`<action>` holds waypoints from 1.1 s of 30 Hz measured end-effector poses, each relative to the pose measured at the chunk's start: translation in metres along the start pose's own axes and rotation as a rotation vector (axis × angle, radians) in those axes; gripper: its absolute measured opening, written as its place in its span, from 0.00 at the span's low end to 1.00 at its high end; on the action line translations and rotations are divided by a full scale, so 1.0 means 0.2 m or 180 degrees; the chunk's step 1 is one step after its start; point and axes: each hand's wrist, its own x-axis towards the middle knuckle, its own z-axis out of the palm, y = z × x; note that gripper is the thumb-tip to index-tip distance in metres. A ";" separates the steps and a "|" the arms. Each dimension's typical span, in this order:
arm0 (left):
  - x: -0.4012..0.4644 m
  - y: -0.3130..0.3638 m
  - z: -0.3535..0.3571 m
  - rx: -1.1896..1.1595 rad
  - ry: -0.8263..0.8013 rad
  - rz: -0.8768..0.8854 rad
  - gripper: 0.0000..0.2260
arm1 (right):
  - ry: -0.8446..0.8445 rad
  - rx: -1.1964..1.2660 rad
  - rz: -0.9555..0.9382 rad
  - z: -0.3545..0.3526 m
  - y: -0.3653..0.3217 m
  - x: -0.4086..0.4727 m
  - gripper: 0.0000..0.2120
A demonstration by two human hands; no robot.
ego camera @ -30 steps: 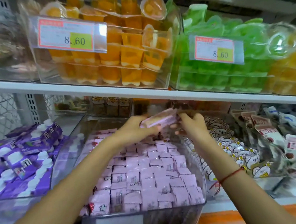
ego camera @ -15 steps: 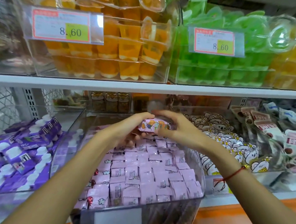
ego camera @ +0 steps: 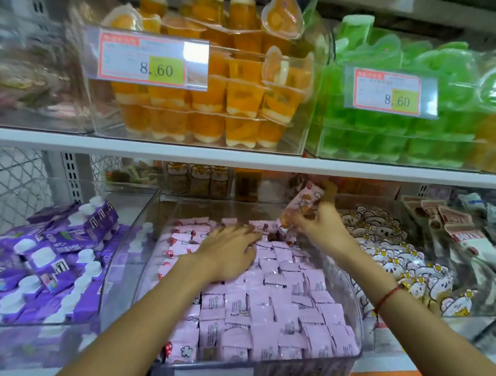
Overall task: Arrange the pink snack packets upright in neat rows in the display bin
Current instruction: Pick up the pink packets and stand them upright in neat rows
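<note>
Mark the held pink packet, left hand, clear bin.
held pink packet (ego camera: 305, 199), head view, printed front face.
left hand (ego camera: 230, 254), head view, back of hand.
clear bin (ego camera: 353, 312), head view, right wall.

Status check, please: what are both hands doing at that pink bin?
Left hand flat on pink packets. Right hand pinching one packet above display bin. Nothing in the way.

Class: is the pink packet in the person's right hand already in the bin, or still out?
Out: right hand pinches pink packet above the rows.
</note>
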 end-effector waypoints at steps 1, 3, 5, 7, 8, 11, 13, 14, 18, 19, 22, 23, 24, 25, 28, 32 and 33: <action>0.01 -0.01 0.01 0.0081 -0.0008 0.0006 0.21 | -0.0071 -0.0107 0.0026 0.01 0.01 0.02 0.08; 0.01 -0.02 0.01 0.0191 -0.0012 0.0002 0.20 | -0.0393 -0.0632 0.0248 0.02 0.03 0.07 0.12; 0.02 -0.03 0.01 0.0265 -0.0010 -0.0014 0.20 | -0.0638 -0.1085 0.0345 0.02 0.03 0.12 0.17; 0.03 -0.02 0.01 0.0278 -0.0026 -0.0039 0.20 | -0.0746 -0.1096 0.0074 0.03 0.03 0.15 0.21; 0.03 -0.02 0.01 0.0261 -0.0041 -0.0047 0.20 | -0.0837 -0.1066 -0.0088 0.04 0.03 0.16 0.22; 0.02 -0.01 0.00 0.0181 -0.0082 -0.0070 0.20 | -0.0971 -0.1371 -0.0273 0.06 0.02 0.19 0.22; 0.02 -0.01 -0.01 0.0169 -0.0112 -0.0070 0.20 | -0.0924 -0.1658 -0.0374 0.03 0.00 0.24 0.21; 0.01 -0.01 -0.01 0.0169 -0.0131 -0.0069 0.20 | -0.0938 -0.1813 -0.0447 0.01 -0.01 0.26 0.20; 0.01 -0.02 -0.02 0.0118 -0.0162 -0.0062 0.20 | -0.1085 -0.1996 -0.0503 -0.05 -0.02 0.29 0.15; 0.01 -0.01 -0.02 0.0113 -0.0159 -0.0055 0.20 | -0.1135 -0.2009 -0.0462 -0.06 -0.02 0.29 0.15; 0.02 -0.01 -0.02 0.0126 -0.0182 -0.0029 0.20 | -0.1599 -0.2431 -0.0515 -0.03 0.00 0.27 0.14; 0.02 -0.01 -0.02 0.0130 -0.0202 -0.0035 0.20 | -0.1741 -0.2605 -0.0569 0.01 0.02 0.26 0.15; 0.02 -0.01 -0.02 0.0139 -0.0217 -0.0046 0.20 | -0.1800 -0.2746 -0.0606 0.05 0.05 0.24 0.15; 0.02 -0.01 -0.02 0.0153 -0.0229 -0.0056 0.20 | -0.1790 -0.2849 -0.0626 0.09 0.08 0.24 0.16; 0.02 -0.01 -0.01 0.0190 -0.0263 -0.0041 0.20 | -0.1835 -0.3024 -0.0462 0.15 0.09 0.25 0.17; 0.01 -0.01 -0.03 0.0146 -0.0183 -0.0020 0.20 | -0.2450 -0.3056 -0.0173 0.11 0.03 0.26 0.24; 0.00 -0.01 -0.03 0.0163 -0.0085 -0.0010 0.20 | -0.2588 -0.3059 -0.0151 0.10 0.03 0.25 0.24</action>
